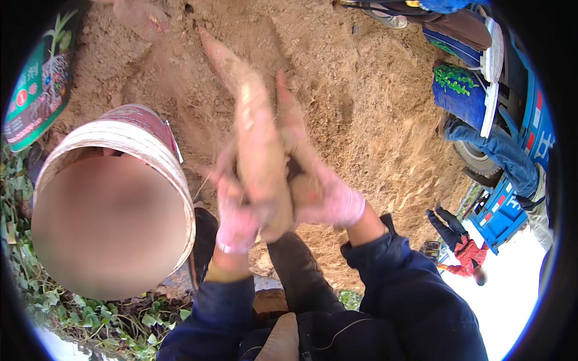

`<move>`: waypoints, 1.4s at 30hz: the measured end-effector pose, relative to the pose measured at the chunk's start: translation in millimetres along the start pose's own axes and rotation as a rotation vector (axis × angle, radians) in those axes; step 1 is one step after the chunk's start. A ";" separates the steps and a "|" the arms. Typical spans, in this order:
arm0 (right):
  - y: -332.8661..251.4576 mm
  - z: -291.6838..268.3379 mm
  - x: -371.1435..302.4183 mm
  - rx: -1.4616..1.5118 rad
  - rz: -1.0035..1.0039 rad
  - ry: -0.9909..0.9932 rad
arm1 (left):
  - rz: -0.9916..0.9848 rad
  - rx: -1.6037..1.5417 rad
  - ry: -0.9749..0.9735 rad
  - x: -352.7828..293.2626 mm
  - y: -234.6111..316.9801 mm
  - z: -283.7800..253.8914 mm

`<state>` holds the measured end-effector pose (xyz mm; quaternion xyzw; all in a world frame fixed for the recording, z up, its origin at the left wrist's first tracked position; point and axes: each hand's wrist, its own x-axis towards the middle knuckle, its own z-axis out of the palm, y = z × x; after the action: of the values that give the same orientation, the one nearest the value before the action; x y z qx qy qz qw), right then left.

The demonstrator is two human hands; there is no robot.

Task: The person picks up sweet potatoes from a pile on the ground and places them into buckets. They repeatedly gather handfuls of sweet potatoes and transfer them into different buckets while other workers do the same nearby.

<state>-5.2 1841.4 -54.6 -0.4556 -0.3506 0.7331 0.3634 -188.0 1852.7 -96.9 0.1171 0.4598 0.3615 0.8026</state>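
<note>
Both my hands wear pink, soil-stained gloves and are raised together in front of me. My left hand (pixel 236 207) is closed around the lower part of a long sweet potato (pixel 259 138), caked in brown soil. A second tapered sweet potato (pixel 295 123) lies alongside it, with my right hand (pixel 328 195) closed on its lower end. Motion smears the fingers and the tubers, so exact contacts are hard to make out. To the left of my left hand stands a round bucket (pixel 188 204) with a dirty whitish rim; its inside is blurred over.
Loose brown soil (pixel 373 132) spreads ahead. A green printed bag (pixel 36 99) lies far left, with leafy vines (pixel 90 316) below the bucket. At right are blue crates (pixel 457 90), a blue truck (pixel 500 210), a person's jeans-clad leg (pixel 500 150) and a person in red (pixel 466 253).
</note>
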 end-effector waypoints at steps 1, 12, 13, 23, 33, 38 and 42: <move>-14.3 16.2 -1.3 0.018 -0.042 -0.045 | 0.019 0.108 0.016 -23.2 16.6 -7.0; -46.6 99.0 77.0 -0.558 -0.268 0.362 | 0.333 0.992 0.556 -131.2 246.0 -126.8; -24.9 71.4 79.5 -0.624 -0.232 0.608 | 0.333 1.220 0.541 -120.4 263.6 -135.6; 154.7 -27.8 58.3 -0.288 0.842 0.948 | 0.209 1.596 0.191 24.1 328.8 -193.7; -44.8 121.2 -19.5 -0.148 0.514 0.493 | 0.429 1.751 0.185 24.4 328.5 -195.7; -100.5 185.1 42.2 -0.702 0.115 -0.037 | 0.367 1.715 0.172 25.5 336.8 -199.8; -68.2 131.3 122.7 -0.582 -0.033 0.324 | 0.334 1.588 0.167 25.1 346.9 -214.6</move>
<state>-151.1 1955.4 -3.1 -0.6454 -0.4901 0.5142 0.2809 -520.6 2085.7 -50.7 0.6908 0.6137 0.0499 0.3790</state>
